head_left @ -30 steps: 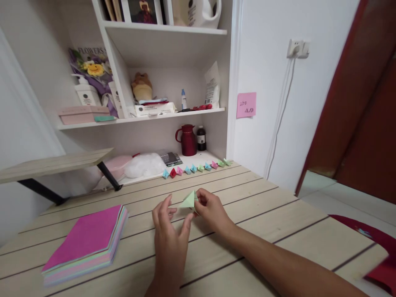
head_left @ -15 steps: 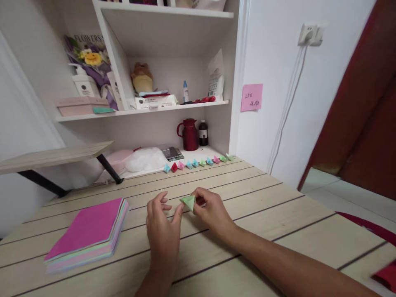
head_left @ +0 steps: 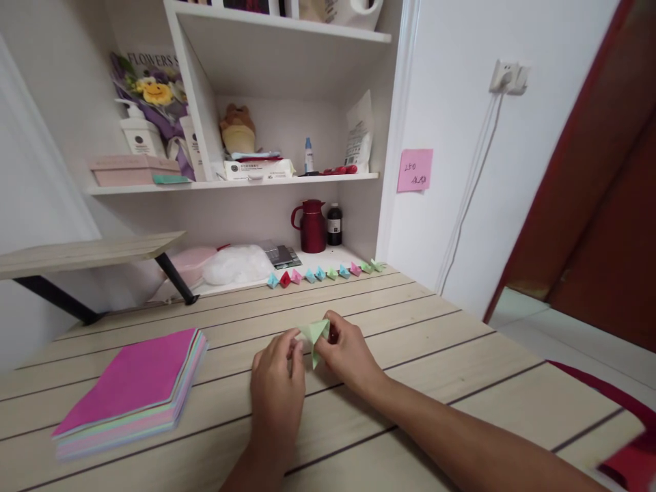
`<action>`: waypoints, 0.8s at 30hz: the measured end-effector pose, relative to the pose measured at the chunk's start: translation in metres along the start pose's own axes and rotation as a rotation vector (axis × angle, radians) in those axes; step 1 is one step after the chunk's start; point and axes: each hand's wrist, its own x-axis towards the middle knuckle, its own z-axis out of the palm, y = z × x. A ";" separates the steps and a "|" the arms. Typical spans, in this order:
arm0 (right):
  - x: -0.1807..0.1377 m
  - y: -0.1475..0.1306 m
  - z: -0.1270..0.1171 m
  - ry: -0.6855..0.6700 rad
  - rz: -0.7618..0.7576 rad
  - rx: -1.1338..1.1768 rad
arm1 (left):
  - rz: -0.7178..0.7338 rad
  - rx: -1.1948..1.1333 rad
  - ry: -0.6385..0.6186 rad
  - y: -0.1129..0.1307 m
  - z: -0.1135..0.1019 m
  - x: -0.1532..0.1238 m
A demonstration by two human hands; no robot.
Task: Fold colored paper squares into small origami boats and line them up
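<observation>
A light green folded paper (head_left: 316, 333) is held up between both hands over the table's middle. My left hand (head_left: 279, 383) pinches its left end between thumb and fingers. On the other side my right hand (head_left: 353, 352) grips the right part, thumb in front and fingers partly hidden behind the paper. One pointed corner hangs down between the hands. Farther back, a row of small folded paper pieces (head_left: 320, 273) in blue, red, pink and green runs along the table's rear edge.
A stack of coloured paper sheets (head_left: 133, 383), magenta on top, lies at the left. Behind it stands a small wooden riser (head_left: 87, 254) with black legs. A red jug (head_left: 313, 229) and a dark bottle (head_left: 334, 224) stand in the shelf at the back.
My left fingers have closed from a spread pose onto the green paper. The paper looks opened wider, with a corner now pointing down. The view has shifted slightly.
</observation>
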 end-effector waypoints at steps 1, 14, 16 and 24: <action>0.001 0.001 0.000 0.004 0.011 0.000 | -0.023 0.004 0.037 0.001 0.000 0.000; -0.005 0.001 -0.001 0.025 -0.165 -0.324 | 0.131 0.025 -0.020 0.005 0.000 -0.002; -0.007 0.001 -0.001 0.018 -0.193 -0.367 | 0.098 0.042 -0.032 0.004 0.002 -0.002; -0.007 0.003 0.003 -0.010 -0.242 -0.413 | 0.050 0.210 -0.112 0.001 0.000 -0.001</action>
